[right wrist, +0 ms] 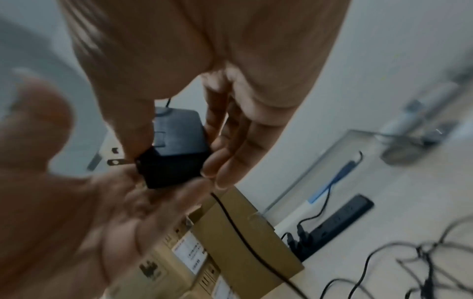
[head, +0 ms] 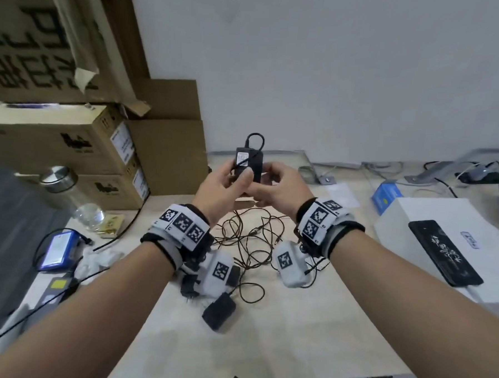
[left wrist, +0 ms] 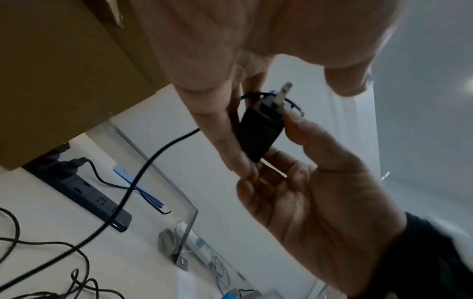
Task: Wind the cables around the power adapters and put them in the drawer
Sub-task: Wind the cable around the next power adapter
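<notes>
Both hands up off the table [head: 307,330]: left hand [head: 222,187] clamps the power adapter [head: 248,162] upright as a spool; right hand [head: 274,187] pinches its lower end, probably feeding cable [head: 255,138]. Remaining cord hangs into the tangle [head: 248,240] below. Drawer not visible.

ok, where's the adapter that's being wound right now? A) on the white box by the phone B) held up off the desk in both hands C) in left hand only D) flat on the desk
B: the black adapter is raised above the desk, gripped by the left hand and the right hand.
</notes>
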